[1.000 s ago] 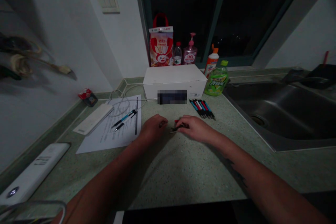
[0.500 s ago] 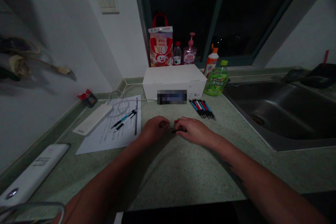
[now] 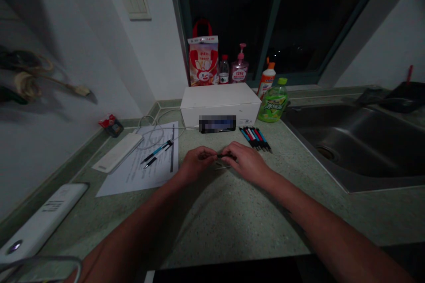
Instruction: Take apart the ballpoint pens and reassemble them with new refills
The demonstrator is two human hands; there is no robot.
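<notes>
pen (image 3: 226,156) held at both ends
left hand (image 3: 194,164) and right hand (image 3: 247,163) are closed on it; best kept level.

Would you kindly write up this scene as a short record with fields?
Left hand: grips one end of a dark pen
Right hand: grips the pen's other end
Surface: speckled green countertop
Beside right hand: row of pens, by a white box
Left: paper sheet with two pens on it
Right: steel sink

Dim room: speckled green counter (image 3: 232,221), steel sink (image 3: 365,141), dark window (image 3: 239,17).
</notes>
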